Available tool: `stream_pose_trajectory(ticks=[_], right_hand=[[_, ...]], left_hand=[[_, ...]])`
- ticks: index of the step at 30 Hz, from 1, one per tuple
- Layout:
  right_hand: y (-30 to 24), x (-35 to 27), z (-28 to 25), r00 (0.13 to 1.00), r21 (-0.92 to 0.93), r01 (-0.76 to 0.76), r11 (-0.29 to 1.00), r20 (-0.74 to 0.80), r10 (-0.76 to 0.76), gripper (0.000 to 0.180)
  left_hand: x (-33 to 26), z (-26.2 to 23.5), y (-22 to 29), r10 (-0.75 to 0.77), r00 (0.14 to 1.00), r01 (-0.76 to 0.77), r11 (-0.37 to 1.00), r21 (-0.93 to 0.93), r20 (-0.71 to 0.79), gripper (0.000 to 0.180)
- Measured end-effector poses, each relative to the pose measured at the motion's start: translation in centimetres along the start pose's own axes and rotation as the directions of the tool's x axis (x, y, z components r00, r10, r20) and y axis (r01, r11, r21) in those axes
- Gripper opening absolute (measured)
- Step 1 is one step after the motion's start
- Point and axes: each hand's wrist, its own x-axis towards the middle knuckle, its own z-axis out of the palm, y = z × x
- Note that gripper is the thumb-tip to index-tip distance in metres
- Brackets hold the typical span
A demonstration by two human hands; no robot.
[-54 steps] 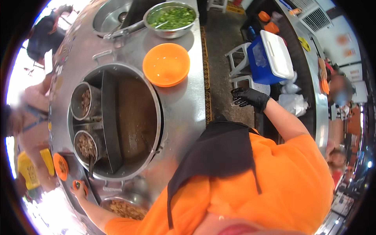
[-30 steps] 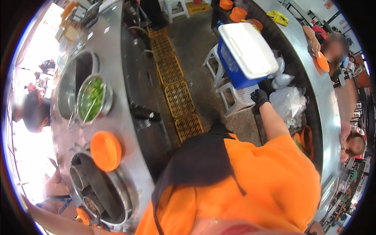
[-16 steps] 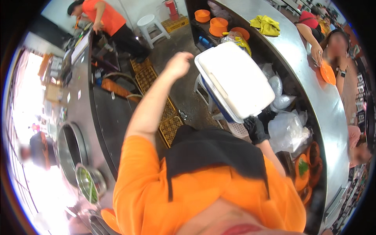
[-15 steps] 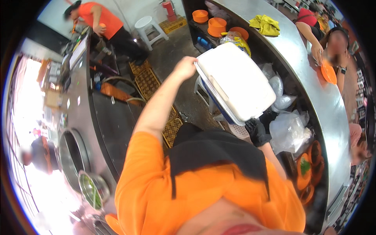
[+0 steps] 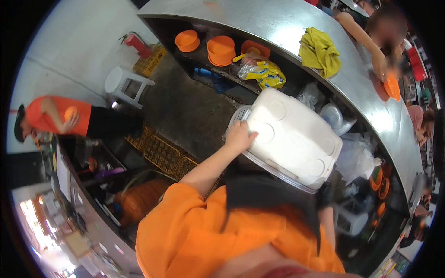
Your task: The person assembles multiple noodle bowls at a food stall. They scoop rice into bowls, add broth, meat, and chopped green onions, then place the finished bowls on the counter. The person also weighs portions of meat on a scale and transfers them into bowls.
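Note:
A white cooler lid (image 5: 294, 139) with round marks near its corners lies tilted in front of my apron. My bare left hand (image 5: 241, 137) is closed on its left edge, the thumb lapping onto the white face. At the near right corner is my right hand (image 5: 325, 193) in a black glove; its fingers are mostly hidden by the lid. Along the lid's near side runs a grey rim. Whatever lies under the lid is out of sight. Past my left hand, a white stool with a perforated seat (image 5: 235, 121) shows partly from beneath the lid.
A steel counter (image 5: 364, 111) curves along the right, bearing a yellow-green cloth (image 5: 320, 52). Its shelf holds orange bowls (image 5: 220, 50) and plastic bags (image 5: 354, 155). Crates (image 5: 162, 153) line the floor. A co-worker (image 5: 69, 118) stands left; another person (image 5: 378, 41) is across the counter.
The view has turned, and the lid now sits nearer and farther right, with its round marks showing. The blue side seen beneath it before is out of sight. My left hand still grips its edge.

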Motion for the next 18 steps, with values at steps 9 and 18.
stream_pose_trajectory(ticks=[9, 18], right_hand=[[-6.5, -7.4, 9.3, 0.93, 0.116, 0.313, 0.943, -0.239, -0.28, 0.047], [-19.8, -12.8, 16.0, 0.575, -0.321, 0.684, 0.655, -0.316, -0.755, 0.047]], left_hand=[[9.8, -8.7, -7.9, 0.153, 0.629, 0.576, 0.567, -0.589, 0.762, 0.035], [44.9, -3.1, -19.2, 0.057, 0.998, -0.021, 0.793, 0.609, -0.041, 0.048]])
